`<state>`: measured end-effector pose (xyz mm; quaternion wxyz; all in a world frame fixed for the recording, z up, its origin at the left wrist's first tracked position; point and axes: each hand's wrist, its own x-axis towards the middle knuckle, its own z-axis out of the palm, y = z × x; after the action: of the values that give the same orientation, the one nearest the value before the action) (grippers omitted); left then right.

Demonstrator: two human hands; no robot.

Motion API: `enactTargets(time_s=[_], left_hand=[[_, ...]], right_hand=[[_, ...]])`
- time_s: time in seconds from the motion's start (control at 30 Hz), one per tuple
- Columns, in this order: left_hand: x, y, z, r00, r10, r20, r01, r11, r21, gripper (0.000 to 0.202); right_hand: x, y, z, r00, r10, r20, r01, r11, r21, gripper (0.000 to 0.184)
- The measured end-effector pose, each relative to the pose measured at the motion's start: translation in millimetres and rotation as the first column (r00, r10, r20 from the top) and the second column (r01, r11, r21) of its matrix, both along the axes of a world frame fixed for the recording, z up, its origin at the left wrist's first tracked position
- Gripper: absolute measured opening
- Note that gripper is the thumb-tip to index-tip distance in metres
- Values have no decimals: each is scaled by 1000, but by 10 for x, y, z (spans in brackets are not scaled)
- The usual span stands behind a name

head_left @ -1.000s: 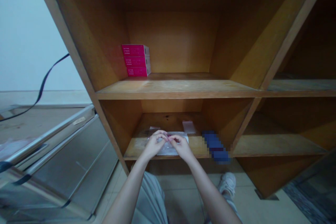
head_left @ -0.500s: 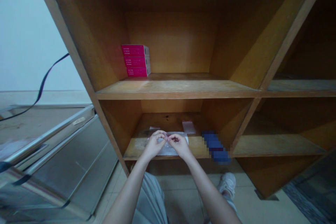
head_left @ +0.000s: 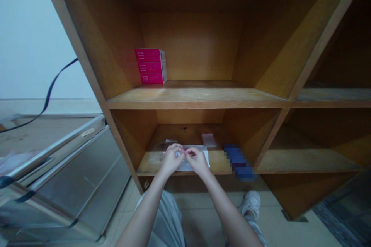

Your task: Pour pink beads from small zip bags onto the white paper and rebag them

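My left hand [head_left: 173,158] and my right hand [head_left: 197,159] meet fingertip to fingertip above the lower shelf. Both are closed in a pinch on what looks like a small clear plastic bag [head_left: 184,149] with a pinkish edge; the fingers cover most of it. Something small and shiny shows by my left fingers, too small to name. Beneath the hands lies a white sheet [head_left: 187,166], partly hidden. Behind my left hand is a clear plastic piece [head_left: 171,141], and a flat clear bag [head_left: 208,140] rests farther back on the right.
Three pink boxes [head_left: 151,66] are stacked on the upper shelf [head_left: 197,94]. A blurred blue item [head_left: 239,163] lies at the lower shelf's right side. Wooden dividers flank this compartment. A metal-framed cart [head_left: 66,170] stands to the left, with a dark strap [head_left: 50,90] above it.
Both hands stay together with only slight finger shifts. My left fingers have tilted a little, and a small shiny spot now shows beside them. The view has drifted slightly.
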<state>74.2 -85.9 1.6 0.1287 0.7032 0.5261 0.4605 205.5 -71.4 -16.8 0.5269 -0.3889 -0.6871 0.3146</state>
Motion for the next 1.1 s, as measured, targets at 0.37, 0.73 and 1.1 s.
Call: enactTargets(time_s=[0.37,0.73,1.1], left_hand=[[12,27,-28,1000,10,-22,-10,1000,15,8],[33,29,-10,999,25,-37,-24,999,27,10],[34,-12,8,999,33,-40,-33,999,5,11]], right_hand=[[-4,-8,7,996,-61,62,59,998,37,11],[-4,-55,61,992,-93,86,90,995,41,11],[-4,-10,19,976,-192,100,192,981,1,6]])
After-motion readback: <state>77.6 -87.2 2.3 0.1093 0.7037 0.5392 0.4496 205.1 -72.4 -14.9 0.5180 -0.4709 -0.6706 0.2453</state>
